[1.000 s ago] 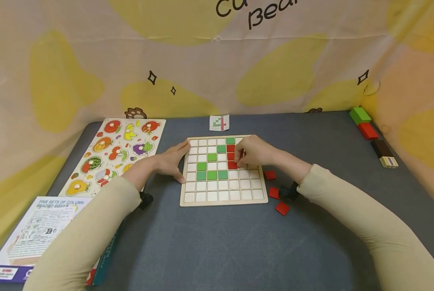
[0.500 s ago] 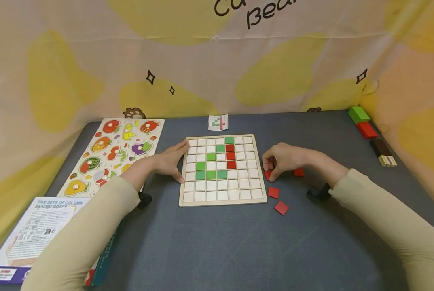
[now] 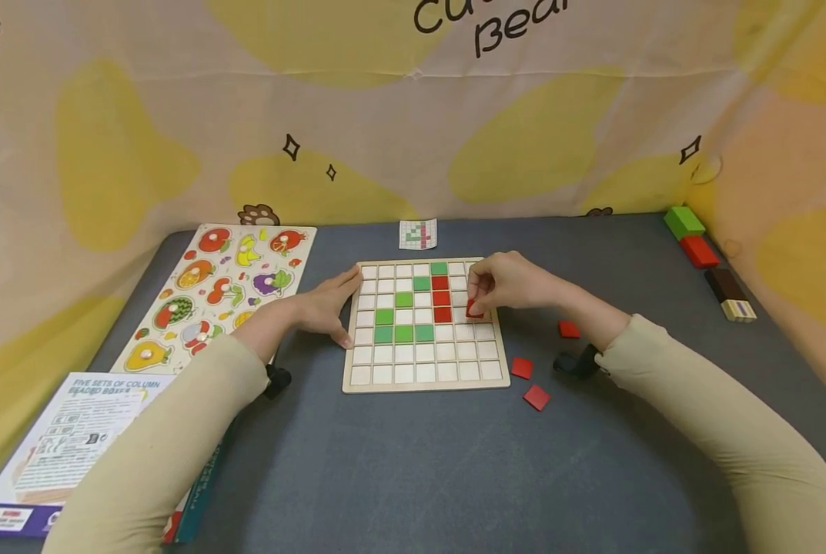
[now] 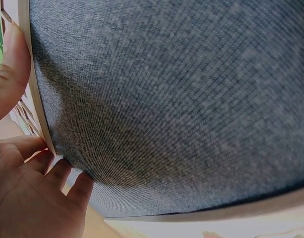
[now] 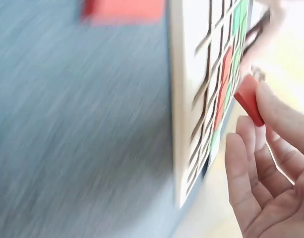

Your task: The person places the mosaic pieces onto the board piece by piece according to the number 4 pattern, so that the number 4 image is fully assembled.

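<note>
A wooden grid board (image 3: 426, 390) with white cells lies mid-table. Several green tiles (image 3: 403, 333) form a slanting line and a row on it, and three red tiles (image 3: 441, 297) stand in one column. My left hand (image 3: 321, 309) rests along the board's left side; in the left wrist view its thumb (image 4: 15, 69) and fingers touch the edge. Between thumb and fingertips, my right hand (image 3: 509, 278) pinches a square red tile (image 5: 248, 96) over the board's right part. That tile is tilted, above the cells in the right wrist view.
Three loose red tiles (image 3: 521, 368) lie right of the board. Behind it is a small pattern card (image 3: 418, 235). A fruit puzzle board (image 3: 205, 300) and a box (image 3: 73, 446) occupy the left side. Green and red blocks (image 3: 685, 221) and a dark block (image 3: 726, 283) line the right edge.
My right hand went from the board to the loose red tiles on the right, picked one up and came back over the board with it. The left hand stayed put.
</note>
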`<state>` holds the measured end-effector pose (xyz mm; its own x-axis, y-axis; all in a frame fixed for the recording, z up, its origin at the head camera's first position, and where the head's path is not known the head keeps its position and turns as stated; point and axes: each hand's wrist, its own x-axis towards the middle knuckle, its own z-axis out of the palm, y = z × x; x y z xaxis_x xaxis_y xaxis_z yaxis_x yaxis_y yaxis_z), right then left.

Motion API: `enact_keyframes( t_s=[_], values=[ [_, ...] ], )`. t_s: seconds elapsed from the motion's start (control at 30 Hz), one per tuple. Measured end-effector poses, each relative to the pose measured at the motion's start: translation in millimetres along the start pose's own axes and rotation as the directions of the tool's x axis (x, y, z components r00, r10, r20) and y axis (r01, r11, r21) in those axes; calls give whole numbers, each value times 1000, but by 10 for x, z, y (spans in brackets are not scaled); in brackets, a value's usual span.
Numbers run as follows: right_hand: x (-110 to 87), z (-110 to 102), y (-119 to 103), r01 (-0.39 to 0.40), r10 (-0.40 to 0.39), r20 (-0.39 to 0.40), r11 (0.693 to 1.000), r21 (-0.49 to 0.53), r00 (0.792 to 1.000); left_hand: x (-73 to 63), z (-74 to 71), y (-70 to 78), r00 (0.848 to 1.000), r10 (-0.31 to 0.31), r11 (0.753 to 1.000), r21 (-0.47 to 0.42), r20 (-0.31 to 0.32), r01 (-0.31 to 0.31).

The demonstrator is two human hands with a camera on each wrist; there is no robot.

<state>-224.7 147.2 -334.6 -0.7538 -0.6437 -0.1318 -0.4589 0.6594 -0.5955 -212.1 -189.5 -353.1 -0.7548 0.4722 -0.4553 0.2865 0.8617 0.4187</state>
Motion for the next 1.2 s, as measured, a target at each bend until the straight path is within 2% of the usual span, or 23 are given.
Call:
enact_keyframes(
  t_s=[0.13,0.27,0.4,0.9,1.2],
  values=[
    [116,129,-151,48,-48,-8,999,16,999,5,6,-6,1000,5,1000,0,-7,-5],
    [181,236,-252,91,-91,18,996,-2,996,1,9,-1,1000,7,1000,-11,-13,-7],
    [195,301,-300,96,-95,49,995,-26,994,-4,9,12,1000,8,1000,-10,-13,-8],
    [213,345,-320,109,-104,52,989,-96,993,2,14,14,1000,-5,1000,-6,-15,5],
    [150,331,-274,129,-117,105,985,-114,988,-1,14,20,1000,-9,1000,-9,-13,9]
  ],
)
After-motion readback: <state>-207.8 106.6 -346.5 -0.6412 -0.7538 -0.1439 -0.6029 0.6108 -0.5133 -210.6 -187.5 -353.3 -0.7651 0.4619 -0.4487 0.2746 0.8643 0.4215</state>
